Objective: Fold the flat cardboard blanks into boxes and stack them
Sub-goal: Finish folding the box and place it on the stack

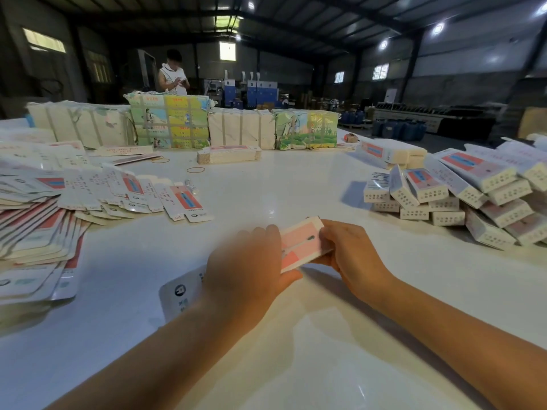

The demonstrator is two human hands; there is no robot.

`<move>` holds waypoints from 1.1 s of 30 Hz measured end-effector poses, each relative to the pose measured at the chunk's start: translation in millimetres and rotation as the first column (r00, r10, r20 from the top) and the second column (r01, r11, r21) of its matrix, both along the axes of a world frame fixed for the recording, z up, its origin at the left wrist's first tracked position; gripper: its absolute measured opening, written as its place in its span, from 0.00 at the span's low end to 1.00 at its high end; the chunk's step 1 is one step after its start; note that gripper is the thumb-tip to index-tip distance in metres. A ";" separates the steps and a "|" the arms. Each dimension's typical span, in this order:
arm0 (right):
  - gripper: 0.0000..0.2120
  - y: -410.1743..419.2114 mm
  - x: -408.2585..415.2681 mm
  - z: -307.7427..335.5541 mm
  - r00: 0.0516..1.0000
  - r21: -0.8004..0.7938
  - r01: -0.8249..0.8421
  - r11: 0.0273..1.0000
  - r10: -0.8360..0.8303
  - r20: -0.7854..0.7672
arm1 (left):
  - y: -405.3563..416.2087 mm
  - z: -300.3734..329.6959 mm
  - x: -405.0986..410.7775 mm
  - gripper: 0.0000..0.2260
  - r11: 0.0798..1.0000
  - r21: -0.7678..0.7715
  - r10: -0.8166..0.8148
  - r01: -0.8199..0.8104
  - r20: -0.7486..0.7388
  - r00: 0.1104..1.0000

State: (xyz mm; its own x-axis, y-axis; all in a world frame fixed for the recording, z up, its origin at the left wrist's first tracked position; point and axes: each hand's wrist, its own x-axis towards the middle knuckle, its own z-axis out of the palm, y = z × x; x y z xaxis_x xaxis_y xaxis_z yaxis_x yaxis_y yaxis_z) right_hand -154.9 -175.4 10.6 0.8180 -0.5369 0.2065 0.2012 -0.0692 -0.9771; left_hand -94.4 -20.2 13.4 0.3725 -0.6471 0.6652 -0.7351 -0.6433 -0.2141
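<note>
Over white table (296,184), pink-printed cardboard blank (302,242), blurred, gripped by left hand (245,270), right hand (352,250)

A packing workshop inside a large industrial shed: dark steel roof beams (340,13) with round ceiling lamps (438,28) overhead, and blue-and-white machines (254,90) at 12 o'clock. The broad white table (266,187) carries strapped bundles of printed cardboard (170,121), loose flat blanks (44,220) at 9 o'clock and folded boxes (461,196) at 3 o'clock.
</note>
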 end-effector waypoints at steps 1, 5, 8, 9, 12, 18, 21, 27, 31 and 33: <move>0.18 0.7 -1.4 -0.7 1.000 -0.086 0.026 0.996 -0.025 0.009 | -0.3 0.1 -0.3 0.28 1.000 0.004 0.008 -0.008 0.015 1.000; 0.11 9.9 -6.7 -5.7 0.992 -0.455 0.118 0.883 -0.127 0.010 | -1.6 -0.1 -2.8 0.27 0.999 0.007 0.032 -0.032 0.031 0.999; 0.05 16.9 -6.2 -10.5 0.983 -0.646 0.117 0.754 -0.179 -0.031 | -3.1 -1.2 -5.0 0.26 0.999 0.028 0.042 -0.043 0.034 0.999; 0.05 17.2 -6.0 -11.7 0.983 -0.672 0.100 0.734 -0.175 -0.045 | -3.4 -1.2 -5.5 0.26 0.998 0.037 0.051 -0.052 0.037 0.998; 0.13 14.0 -7.4 -11.8 0.985 -0.680 0.048 0.732 -0.149 -0.091 | -3.3 -1.5 -5.1 0.27 0.998 0.044 0.053 -0.054 0.039 0.998; 0.22 6.5 -5.8 -2.0 0.999 -0.274 0.006 0.962 -0.021 -0.050 | 1.8 3.4 2.4 0.31 0.999 -0.041 0.017 -0.017 0.013 1.000; 0.09 9.2 -7.2 -5.2 0.990 -0.553 0.092 0.828 -0.137 -0.042 | 3.6 3.8 4.4 0.31 0.999 -0.052 0.011 -0.010 0.032 0.999; 0.10 10.5 -11.2 -9.6 0.997 -0.679 0.067 0.731 -0.075 0.018 | 7.3 2.8 10.4 0.30 0.997 -0.070 -0.033 0.038 0.064 0.997; 0.34 -1.4 -14.9 -7.6 0.990 -0.890 -0.061 0.452 -0.089 -0.113 | 15.8 -1.0 27.2 0.28 0.979 -0.037 -0.196 0.200 0.092 0.976; 0.40 -2.5 -16.1 -6.2 0.990 -0.928 -0.135 0.347 0.020 -0.137 | 17.7 -4.1 30.9 0.28 0.967 0.036 -0.256 0.254 0.092 0.962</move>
State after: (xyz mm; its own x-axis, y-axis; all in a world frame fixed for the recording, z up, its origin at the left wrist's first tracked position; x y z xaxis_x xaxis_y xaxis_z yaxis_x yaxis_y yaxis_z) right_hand -171.0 -178.0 4.4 0.8887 0.0235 0.4579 0.1802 -0.9362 -0.3018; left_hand -63.5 -2.4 9.4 0.1291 -0.7287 0.6726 -0.8496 -0.4311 -0.3040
